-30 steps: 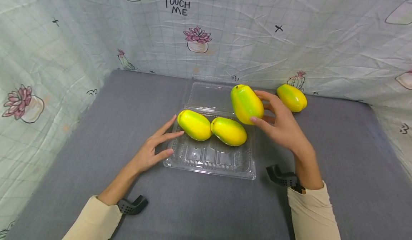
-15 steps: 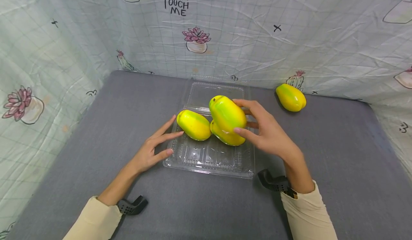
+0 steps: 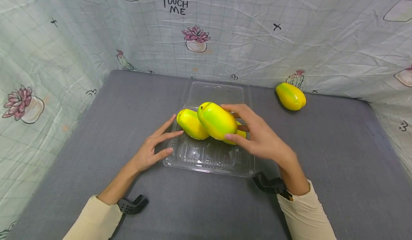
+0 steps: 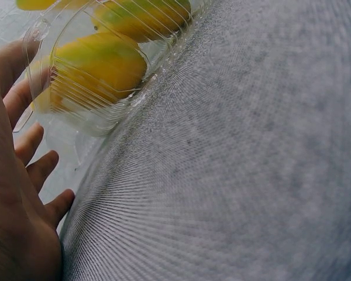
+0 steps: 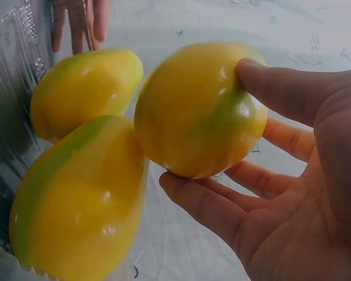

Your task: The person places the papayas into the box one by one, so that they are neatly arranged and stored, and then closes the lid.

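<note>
Holding a yellow-green mango (image 3: pixel 217 121) in the right hand (image 3: pixel 257 140): thumb on top, index and other fingers curled under and round its near end, so the fruit is pinched btw thumb and fingers. Right wrist view confirms: thumb tip pressed on the mango's upper right, fingers cupped below. Held mango sits above the clear plastic clamshell tray (image 3: pixel 209 157), over the two mangoes already in it. Whether it touches them: cannot tell from head view; in right wrist view it sits tight against both.

Tray contents: left mango (image 3: pixel 190 123) at the tray's far left, second mango (image 3: pixel 239 135) mostly hidden behind the held fruit and the right hand's fingers. Both lie on their sides. Tray lid (image 3: pixel 215 94) folded open flat behind the tray, toward the backdrop.

Left hand (image 3: pixel 151 152) lies palm down on the grey tabletop (image 3: pixel 338 154) just left of the tray; fingers straight and spread apart, holding nothing. Index tip near the left mango, fingertips at the tray's left rim; contact w/ rim cannot tell.

Fourth mango (image 3: pixel 290 96) lies alone on the tabletop at far right, close to the printed cloth backdrop (image 3: pixel 289 36), well apart from the tray.

Cream sleeves on both arms; black wrist mounts visible.
</note>
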A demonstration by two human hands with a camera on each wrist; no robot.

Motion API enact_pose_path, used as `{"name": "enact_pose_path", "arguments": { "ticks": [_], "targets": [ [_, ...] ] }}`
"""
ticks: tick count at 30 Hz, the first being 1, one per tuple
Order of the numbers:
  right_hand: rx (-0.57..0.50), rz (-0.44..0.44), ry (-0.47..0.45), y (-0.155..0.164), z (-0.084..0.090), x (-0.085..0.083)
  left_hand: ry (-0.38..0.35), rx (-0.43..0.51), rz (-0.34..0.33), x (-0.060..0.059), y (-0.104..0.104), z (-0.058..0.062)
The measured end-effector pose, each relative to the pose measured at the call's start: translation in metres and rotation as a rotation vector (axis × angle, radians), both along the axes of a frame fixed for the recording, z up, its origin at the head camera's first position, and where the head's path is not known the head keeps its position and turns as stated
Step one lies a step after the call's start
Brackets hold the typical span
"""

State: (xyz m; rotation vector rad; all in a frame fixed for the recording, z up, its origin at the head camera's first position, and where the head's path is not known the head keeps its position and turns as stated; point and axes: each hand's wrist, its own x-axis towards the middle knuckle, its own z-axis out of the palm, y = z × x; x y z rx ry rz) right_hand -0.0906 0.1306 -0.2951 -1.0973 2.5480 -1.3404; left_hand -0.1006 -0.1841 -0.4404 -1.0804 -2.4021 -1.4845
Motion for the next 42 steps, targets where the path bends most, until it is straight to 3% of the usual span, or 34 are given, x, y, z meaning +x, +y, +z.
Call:
{"name": "enact_pose_path", "arguments": {
  "ticks": [11, 14, 17, 24, 42],
  "targets": [
    [-0.014, 0.055, -0.032, -0.008, 0.001, 0.004, 0.013, 0.011, 0.001, 0.0, 0.001, 0.001],
    [0.006, 0.073, -0.008, -0.011, 0.0, 0.005, 0.007, 0.018, -0.005, 0.003, 0.004, 0.01],
    [0.026, 0.093, 0.024, -0.015, -0.002, 0.005, 0.006, 0.019, -0.007, 0.003, 0.004, 0.011],
    [0.066, 0.142, 0.124, -0.019, -0.035, -0.007, 0.02, 0.047, -0.026, 0.01, 0.009, 0.032],
    [0.179, 0.161, 0.15, -0.032, -0.054, -0.004, -0.018, 0.056, -0.017, 0.012, 0.009, 0.032]
  ]
}}
